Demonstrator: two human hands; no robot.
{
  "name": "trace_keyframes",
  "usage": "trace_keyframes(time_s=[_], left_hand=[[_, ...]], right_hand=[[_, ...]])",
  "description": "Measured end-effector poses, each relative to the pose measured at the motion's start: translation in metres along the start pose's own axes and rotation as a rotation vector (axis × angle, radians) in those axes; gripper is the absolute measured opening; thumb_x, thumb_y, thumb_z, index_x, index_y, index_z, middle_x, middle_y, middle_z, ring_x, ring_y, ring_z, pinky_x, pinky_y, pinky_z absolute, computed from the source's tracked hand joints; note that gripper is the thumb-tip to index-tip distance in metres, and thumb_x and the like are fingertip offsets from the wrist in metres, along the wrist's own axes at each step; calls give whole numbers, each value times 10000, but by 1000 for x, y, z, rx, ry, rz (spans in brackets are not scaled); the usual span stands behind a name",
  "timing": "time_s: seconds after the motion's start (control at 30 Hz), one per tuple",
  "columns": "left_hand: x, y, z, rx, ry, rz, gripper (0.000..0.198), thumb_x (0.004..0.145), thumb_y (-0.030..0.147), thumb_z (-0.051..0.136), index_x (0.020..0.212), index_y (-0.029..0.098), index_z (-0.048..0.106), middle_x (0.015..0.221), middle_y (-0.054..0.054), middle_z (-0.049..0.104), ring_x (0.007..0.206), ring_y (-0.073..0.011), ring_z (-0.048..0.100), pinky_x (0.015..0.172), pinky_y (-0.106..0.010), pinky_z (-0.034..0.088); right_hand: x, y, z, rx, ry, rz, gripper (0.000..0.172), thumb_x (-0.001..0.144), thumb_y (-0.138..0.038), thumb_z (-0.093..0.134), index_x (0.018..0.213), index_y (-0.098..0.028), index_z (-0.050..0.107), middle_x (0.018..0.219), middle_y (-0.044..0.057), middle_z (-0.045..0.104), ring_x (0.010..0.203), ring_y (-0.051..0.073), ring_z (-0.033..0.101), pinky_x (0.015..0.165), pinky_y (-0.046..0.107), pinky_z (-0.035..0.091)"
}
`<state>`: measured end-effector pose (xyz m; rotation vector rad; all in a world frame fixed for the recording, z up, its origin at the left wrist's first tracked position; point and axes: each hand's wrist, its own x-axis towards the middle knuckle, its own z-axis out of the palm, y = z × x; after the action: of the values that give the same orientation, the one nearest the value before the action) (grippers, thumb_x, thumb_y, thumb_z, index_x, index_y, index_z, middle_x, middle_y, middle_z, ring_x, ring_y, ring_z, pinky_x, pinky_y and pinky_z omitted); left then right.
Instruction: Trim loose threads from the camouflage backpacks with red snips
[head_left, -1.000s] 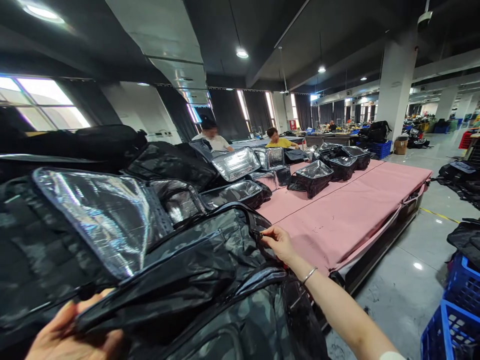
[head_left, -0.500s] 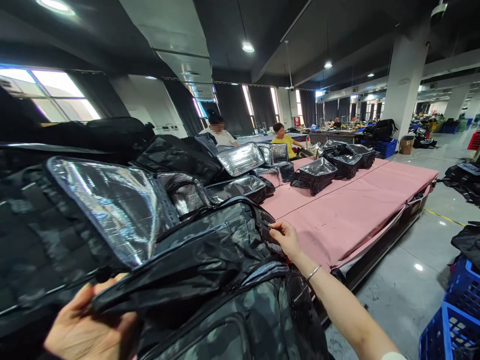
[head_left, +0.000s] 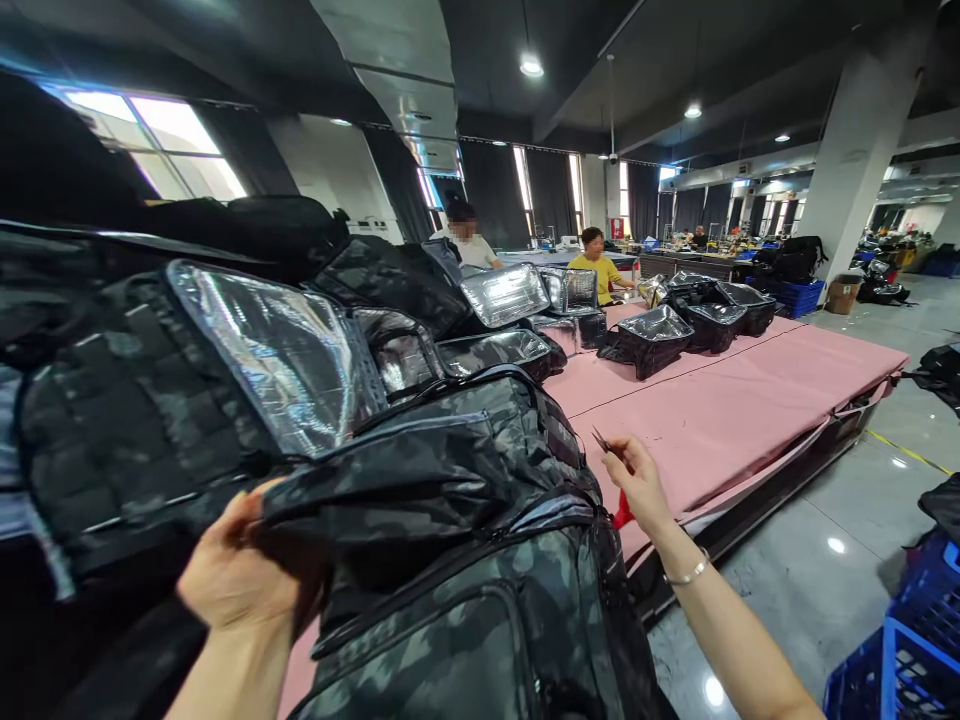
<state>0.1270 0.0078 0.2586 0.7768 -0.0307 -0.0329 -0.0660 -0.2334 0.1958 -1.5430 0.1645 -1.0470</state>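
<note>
A dark camouflage bag (head_left: 442, 490) lies in front of me with its flap raised. My left hand (head_left: 247, 560) is closed on the flap's left edge, its fingers partly hidden by the fabric. Just right of the bag, above the pink table cover (head_left: 720, 420), my right hand (head_left: 634, 475) is closed around small pointed snips (head_left: 601, 440), whose tips point up and left. Something red shows below that hand. Another camouflage panel (head_left: 502, 640) of the bag is nearest to me.
Bags with silver lining (head_left: 277, 360) are piled at the left. More silver-topped bags (head_left: 649, 335) stand farther along the table. Two people are beyond it, one in a yellow top (head_left: 596, 272). Blue crates (head_left: 889, 670) stand on the floor at the lower right.
My right hand has come away from the bag's edge to the right, and the snips now show. My left hand still holds the flap, with more of its forearm in view. The view has shifted left.
</note>
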Motion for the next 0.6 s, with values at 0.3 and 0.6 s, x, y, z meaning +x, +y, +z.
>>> trace_keyframes(time_s=[0.3,0.6], left_hand=[[-23,-19,-50,184,-280,-71,536,696,499,622,1101,157,542,1219,-76,514,1049,-187,514,865,-262,450],[-83,-77,-129,489,-201,-344,802,541,694,619,1066,94,529,1176,-160,530,1069,-291,514,956,-380,407]], right_hand=[[-98,-18,-43,-642,-184,-185,242,815,-210,545,1052,-244,574,888,39,544,792,118,529,692,213,429],[-42,37,-163,-414,201,226,409,552,-459,715,850,-184,668,815,105,633,705,232,603,636,324,506]])
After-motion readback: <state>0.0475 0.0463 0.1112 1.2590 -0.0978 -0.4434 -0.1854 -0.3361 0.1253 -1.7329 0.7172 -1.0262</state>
